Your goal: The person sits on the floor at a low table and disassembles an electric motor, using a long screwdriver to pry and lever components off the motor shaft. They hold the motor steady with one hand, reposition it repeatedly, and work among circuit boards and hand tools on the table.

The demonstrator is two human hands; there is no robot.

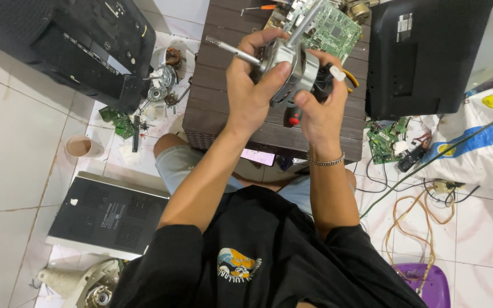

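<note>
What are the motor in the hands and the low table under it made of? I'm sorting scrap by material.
The fan motor held by the left hand and right hand looks like bare metal: silvery-grey housing, and its shaft shines like polished steel. The low table appears to be dark brown slats, wood or wood-look plastic; which one cannot be told.

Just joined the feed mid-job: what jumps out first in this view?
The silver motor with a long shaft, held up at centre by the left hand and right hand above a dark slatted table. Behind it lies a green circuit board; black monitor backs flank the table, parts strewn on the white tiles.
</note>
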